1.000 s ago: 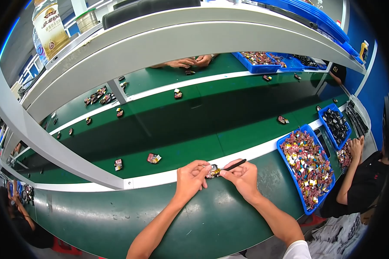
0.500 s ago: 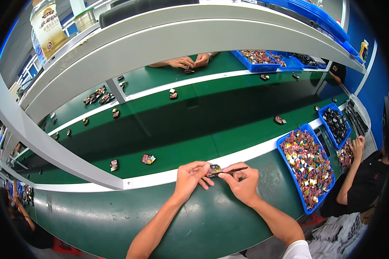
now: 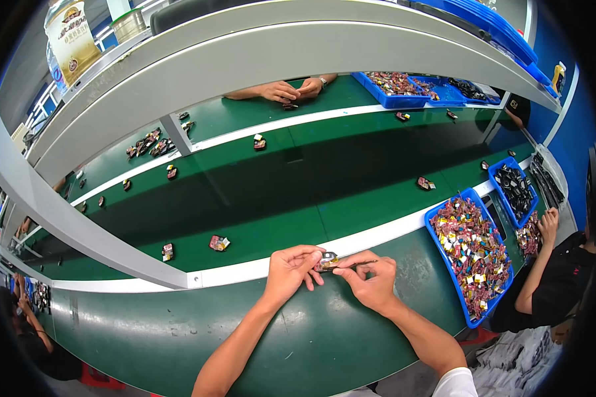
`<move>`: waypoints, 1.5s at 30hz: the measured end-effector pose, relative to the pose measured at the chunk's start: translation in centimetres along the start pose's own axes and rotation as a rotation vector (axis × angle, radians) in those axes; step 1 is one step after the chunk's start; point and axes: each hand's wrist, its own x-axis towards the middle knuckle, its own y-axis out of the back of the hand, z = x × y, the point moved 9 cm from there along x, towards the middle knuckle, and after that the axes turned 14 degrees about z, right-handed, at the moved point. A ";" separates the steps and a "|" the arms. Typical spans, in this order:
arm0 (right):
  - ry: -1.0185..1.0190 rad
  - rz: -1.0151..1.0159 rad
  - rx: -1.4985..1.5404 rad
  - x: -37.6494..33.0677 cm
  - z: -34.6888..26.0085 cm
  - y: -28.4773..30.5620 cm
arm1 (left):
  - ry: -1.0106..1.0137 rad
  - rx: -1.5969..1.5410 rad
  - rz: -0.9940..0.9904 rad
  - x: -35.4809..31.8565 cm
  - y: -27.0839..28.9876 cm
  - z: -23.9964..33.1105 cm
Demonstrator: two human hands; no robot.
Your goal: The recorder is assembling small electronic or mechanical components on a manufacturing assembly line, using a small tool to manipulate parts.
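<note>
My left hand (image 3: 289, 271) is closed on a small electronic assembly (image 3: 327, 259), dark with yellow and reddish parts, gripping its left side with thumb and fingers. From the right, my right hand (image 3: 373, 282) pinches a thin dark stick-like tool (image 3: 363, 264), perhaps tweezers. The tool's tip reaches the lower right edge of the assembly; whether it touches is hidden by my fingers. Both hands are over the green worktable (image 3: 245, 324), close to the white rail (image 3: 245, 272) along the conveyor.
Similar assemblies, such as one (image 3: 220, 243), lie on the green conveyor belt (image 3: 271, 231). At right stand a blue tray of reddish assemblies (image 3: 470, 255) and a blue tray of black parts (image 3: 513, 192), beside a co-worker's hand (image 3: 547, 226). Another person's hands (image 3: 281, 91) work across the belt.
Assemblies on the belt have shifted slightly left. The tool in my right hand is tilted a little flatter, and the assembly in my left hand is turned slightly. Both forearms stay in place.
</note>
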 end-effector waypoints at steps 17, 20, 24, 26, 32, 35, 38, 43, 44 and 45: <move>-0.190 -0.018 0.037 -0.4 2.1 0.2 | -0.014 0.074 0.024 0.0 0.1 0.6; -0.119 -0.001 0.013 -0.6 1.9 0.1 | -0.008 0.071 0.029 -0.1 0.1 0.6; -0.096 0.012 -0.017 -0.5 1.3 0.1 | -0.004 0.058 0.022 0.0 0.1 0.4; -0.065 0.029 -0.031 -0.4 0.9 0.1 | -0.002 0.056 0.020 0.0 0.1 0.3; 0.145 0.000 -0.074 -0.5 -0.8 -0.2 | 0.018 0.073 0.023 -0.1 0.0 0.4; 0.291 -0.036 -0.087 -0.6 -2.3 -0.4 | 0.017 0.151 0.010 -0.3 -0.2 0.9; 0.300 -0.048 -0.097 -0.7 -2.3 -0.6 | -0.006 0.187 0.027 -0.3 -0.1 0.9; 0.319 -0.029 -0.097 -0.7 -2.8 -0.6 | 0.012 0.219 0.073 -0.6 -0.3 1.1; 0.320 -0.033 -0.099 -0.8 -2.9 -0.6 | 0.013 0.240 0.084 -0.7 -0.3 1.2; 0.320 -0.033 -0.099 -0.8 -2.9 -0.6 | 0.013 0.240 0.084 -0.7 -0.3 1.2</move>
